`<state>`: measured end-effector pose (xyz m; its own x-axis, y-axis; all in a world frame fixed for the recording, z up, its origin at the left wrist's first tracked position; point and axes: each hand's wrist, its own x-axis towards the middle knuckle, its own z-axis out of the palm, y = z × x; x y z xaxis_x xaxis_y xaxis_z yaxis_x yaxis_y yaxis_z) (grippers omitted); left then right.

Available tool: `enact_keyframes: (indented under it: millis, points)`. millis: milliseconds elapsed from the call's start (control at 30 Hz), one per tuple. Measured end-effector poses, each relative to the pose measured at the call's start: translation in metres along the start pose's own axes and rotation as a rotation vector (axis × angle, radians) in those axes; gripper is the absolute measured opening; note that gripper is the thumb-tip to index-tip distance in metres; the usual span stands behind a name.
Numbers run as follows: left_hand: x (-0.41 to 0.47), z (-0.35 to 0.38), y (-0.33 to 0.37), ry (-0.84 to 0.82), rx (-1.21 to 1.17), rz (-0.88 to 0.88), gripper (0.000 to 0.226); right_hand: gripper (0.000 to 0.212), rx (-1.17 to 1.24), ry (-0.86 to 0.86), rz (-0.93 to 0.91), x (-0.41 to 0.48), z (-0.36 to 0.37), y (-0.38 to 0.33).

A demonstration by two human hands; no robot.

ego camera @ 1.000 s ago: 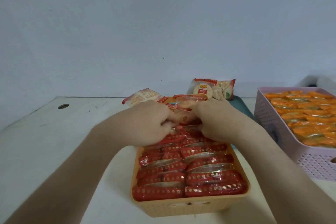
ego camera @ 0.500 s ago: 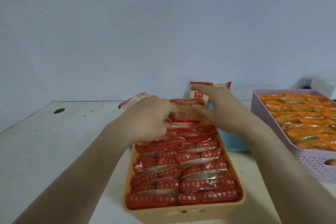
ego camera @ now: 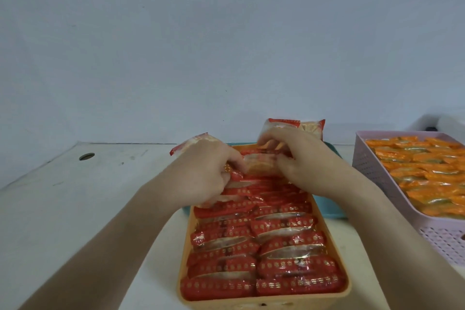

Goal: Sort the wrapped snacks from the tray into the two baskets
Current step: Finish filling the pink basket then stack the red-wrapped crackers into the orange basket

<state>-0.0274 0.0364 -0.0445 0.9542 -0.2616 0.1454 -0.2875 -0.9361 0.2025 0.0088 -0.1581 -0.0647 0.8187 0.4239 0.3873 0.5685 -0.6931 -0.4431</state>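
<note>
Head view. The orange basket (ego camera: 264, 304) sits lower centre on the tabletop (ego camera: 100, 196). It holds two columns of red snacks (ego camera: 251, 246) and looks near full. Its far end meets the teal tray (ego camera: 331, 206); I cannot tell whether it rests on the tray or only against it. The pink basket (ego camera: 372, 173) is at the right edge, loaded with orange snacks (ego camera: 427, 171).

Hands: both are at the far end of the orange basket, centre of frame.
- The left hand (ego camera: 203, 171) has curled fingers, with its thumb on the left end of one snack (ego camera: 261, 166).
- The right hand (ego camera: 302, 158) has its fingers curled round the snack's right end.
- The snack is pinched between the two hands, just above the last row and not yet seated.

Two larger packs (ego camera: 310, 126) stand behind the hands, and the left one is mostly hidden. The tray's contents are hidden too, so what remains to sort is unknown.

Judged step: wedging this snack into the last gap. The task looks late-stage.

Risks from here:
- The rows are tight, so pressing down may lift neighbouring snacks over the rim.
- Squeezing to fit could crack the contents.
- The wrappers look glossy, so a pinch at the ends may slip.
- If the basket is perched on the tray edge, a downward push could rock it.
- Knuckles may topple the packs behind.
</note>
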Motion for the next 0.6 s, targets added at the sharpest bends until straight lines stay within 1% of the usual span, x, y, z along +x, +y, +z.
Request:
enact_keyframes:
  millis: [67, 100, 167, 233, 367, 400, 467, 500, 567, 600]
  points:
    - [0.006, -0.003, -0.006, 0.169, 0.136, 0.028, 0.024, 0.032, 0.077, -0.075, 0.002, -0.001, -0.003, -0.004]
    - [0.010, -0.006, -0.008, 0.229, 0.189, 0.054, 0.019, 0.039, 0.098, -0.142, 0.009, -0.002, -0.003, -0.007]
    - [0.018, -0.011, -0.014, 0.256, 0.257, 0.130, 0.017, 0.048, 0.019, -0.256, 0.005, -0.003, 0.000, -0.012]
    - [0.026, -0.013, -0.014, 0.144, 0.314, 0.205, 0.020, 0.045, -0.086, -0.288, -0.009, -0.004, 0.000, -0.015]
    - [0.044, -0.009, -0.009, -0.194, 0.505, 0.270, 0.027, 0.025, -0.093, -0.289, -0.015, -0.003, -0.009, -0.012]
    - [0.048, -0.006, -0.008, -0.252, 0.583, 0.297, 0.025, 0.022, -0.087, -0.294, -0.008, -0.003, -0.010, -0.012]
    - [0.056, 0.003, -0.005, -0.325, 0.731, 0.356, 0.011, 0.019, -0.090, -0.306, 0.008, -0.002, -0.009, -0.008]
    - [0.057, 0.006, -0.004, -0.366, 0.759, 0.358, 0.014, 0.019, -0.099, -0.318, 0.005, -0.001, -0.008, -0.009]
    - [0.063, 0.015, -0.001, -0.494, 0.728, 0.330, 0.027, 0.021, -0.118, -0.341, 0.014, 0.001, -0.006, -0.008]
    - [0.065, 0.018, 0.000, -0.531, 0.690, 0.308, 0.031, 0.025, -0.126, -0.351, 0.025, 0.002, -0.005, -0.008]
